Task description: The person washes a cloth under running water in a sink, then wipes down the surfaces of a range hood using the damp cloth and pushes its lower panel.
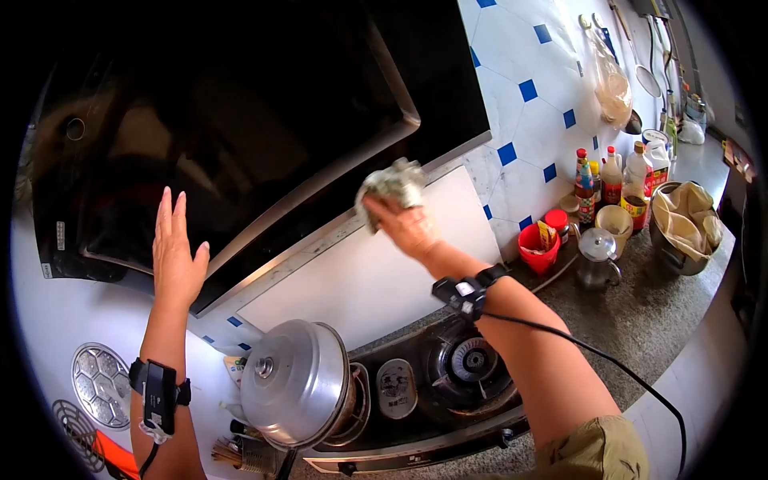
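Note:
A black glossy range hood (pixel 240 120) fills the upper left of the head view. My right hand (pixel 408 228) presses a crumpled, patterned cloth (pixel 392 186) at the hood's lower front edge, above a white wall panel (pixel 376 264). The cloth is slightly blurred. My left hand (pixel 177 260) is raised in front of the hood's left part, fingers stretched out and thumb apart, with nothing in it. Both wrists wear black strapped devices, and a cable runs from the right one.
Below stands a gas stove (pixel 400 400) with a large lidded aluminium pot (pixel 294 384) on its left burner. Along the counter (pixel 632 320) at right are a red cup (pixel 538 250), a metal pitcher (pixel 598 258), several sauce bottles and a cloth-lined pot (pixel 680 256). Utensils hang on the tiled wall.

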Action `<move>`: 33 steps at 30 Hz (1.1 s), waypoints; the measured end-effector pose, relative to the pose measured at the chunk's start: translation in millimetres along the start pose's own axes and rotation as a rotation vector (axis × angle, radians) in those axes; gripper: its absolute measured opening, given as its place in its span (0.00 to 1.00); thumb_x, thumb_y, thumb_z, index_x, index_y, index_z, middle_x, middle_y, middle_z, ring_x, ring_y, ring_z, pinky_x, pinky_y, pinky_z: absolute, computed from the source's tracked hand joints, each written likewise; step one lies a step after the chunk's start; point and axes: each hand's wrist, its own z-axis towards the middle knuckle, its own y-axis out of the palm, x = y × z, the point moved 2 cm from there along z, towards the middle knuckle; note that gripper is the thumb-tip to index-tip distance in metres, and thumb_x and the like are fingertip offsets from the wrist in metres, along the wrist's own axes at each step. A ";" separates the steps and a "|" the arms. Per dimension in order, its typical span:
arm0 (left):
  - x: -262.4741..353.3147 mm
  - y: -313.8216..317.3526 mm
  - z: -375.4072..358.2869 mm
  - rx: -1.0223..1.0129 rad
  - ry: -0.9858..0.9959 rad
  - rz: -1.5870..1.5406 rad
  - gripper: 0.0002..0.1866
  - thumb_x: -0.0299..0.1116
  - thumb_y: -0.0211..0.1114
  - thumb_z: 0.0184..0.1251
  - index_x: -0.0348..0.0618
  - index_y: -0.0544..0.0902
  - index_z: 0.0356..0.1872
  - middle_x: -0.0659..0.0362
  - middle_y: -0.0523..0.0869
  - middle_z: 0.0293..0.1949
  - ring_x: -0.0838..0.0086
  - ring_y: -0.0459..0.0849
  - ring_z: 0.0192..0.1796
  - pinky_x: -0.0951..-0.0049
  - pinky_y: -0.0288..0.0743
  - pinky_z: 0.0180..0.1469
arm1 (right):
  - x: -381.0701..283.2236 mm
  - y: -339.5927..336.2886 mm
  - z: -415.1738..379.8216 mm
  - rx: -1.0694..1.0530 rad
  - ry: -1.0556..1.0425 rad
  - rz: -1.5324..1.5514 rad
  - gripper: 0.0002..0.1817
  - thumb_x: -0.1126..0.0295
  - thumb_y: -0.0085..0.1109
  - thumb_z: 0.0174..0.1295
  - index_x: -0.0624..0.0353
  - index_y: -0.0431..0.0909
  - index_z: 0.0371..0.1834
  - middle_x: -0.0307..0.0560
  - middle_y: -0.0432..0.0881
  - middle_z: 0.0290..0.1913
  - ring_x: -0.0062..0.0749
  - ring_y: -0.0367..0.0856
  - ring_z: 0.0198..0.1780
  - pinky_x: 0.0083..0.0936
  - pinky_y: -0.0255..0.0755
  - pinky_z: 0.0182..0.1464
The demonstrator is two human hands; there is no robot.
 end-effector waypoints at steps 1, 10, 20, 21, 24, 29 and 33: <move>-1.1 -0.5 -1.6 -0.003 -0.004 0.003 0.40 0.23 0.62 0.50 0.47 0.54 0.67 0.56 0.46 0.70 0.59 0.52 0.70 0.63 0.53 0.66 | 14.6 -8.9 -3.3 0.056 0.059 -0.014 0.33 0.65 0.57 0.53 0.39 0.59 0.64 0.45 0.64 0.63 0.46 0.59 0.64 0.42 0.57 0.62; -21.4 8.3 -22.3 -0.022 -0.055 -0.043 0.40 0.22 0.61 0.51 0.47 0.54 0.67 0.56 0.45 0.70 0.59 0.51 0.70 0.61 0.52 0.67 | 117.7 -27.1 8.4 0.568 0.625 0.479 0.36 0.59 0.46 0.64 0.65 0.42 0.68 0.75 0.39 0.67 0.61 0.39 0.70 0.36 0.42 0.69; -60.4 12.8 -51.8 -0.002 -0.104 -0.116 0.39 0.21 0.59 0.52 0.49 0.53 0.67 0.57 0.45 0.71 0.57 0.51 0.70 0.62 0.50 0.68 | 1.5 28.2 30.3 0.376 0.775 0.702 0.40 0.56 0.46 0.64 0.63 0.34 0.69 0.79 0.38 0.66 0.66 0.38 0.69 0.38 0.36 0.68; -65.4 11.9 -57.5 0.009 -0.106 -0.126 0.40 0.21 0.59 0.51 0.48 0.53 0.67 0.57 0.45 0.71 0.56 0.50 0.70 0.62 0.50 0.68 | -15.8 35.8 31.6 0.354 0.762 0.705 0.41 0.56 0.47 0.64 0.63 0.34 0.69 0.78 0.37 0.66 0.66 0.38 0.69 0.39 0.37 0.68; -86.0 10.9 -76.8 0.030 -0.099 -0.156 0.40 0.20 0.59 0.50 0.48 0.54 0.67 0.56 0.46 0.71 0.56 0.50 0.70 0.62 0.49 0.68 | -70.4 58.3 36.1 0.283 0.731 0.741 0.41 0.56 0.48 0.63 0.64 0.34 0.68 0.75 0.41 0.65 0.65 0.42 0.67 0.39 0.42 0.67; -118.3 5.3 -117.0 0.027 -0.149 -0.149 0.38 0.22 0.61 0.50 0.44 0.56 0.65 0.55 0.48 0.69 0.57 0.53 0.69 0.63 0.53 0.67 | -151.6 110.8 42.6 0.054 0.665 0.620 0.45 0.66 0.52 0.57 0.61 0.30 0.69 0.67 0.47 0.66 0.56 0.48 0.67 0.34 0.44 0.66; -148.1 1.0 -153.8 0.015 -0.156 -0.180 0.39 0.20 0.61 0.49 0.45 0.56 0.66 0.54 0.49 0.69 0.56 0.53 0.69 0.63 0.53 0.67 | -224.7 172.0 48.8 -0.111 0.687 0.886 0.44 0.71 0.52 0.59 0.44 0.30 0.70 0.55 0.58 0.63 0.39 0.61 0.61 0.27 0.56 0.60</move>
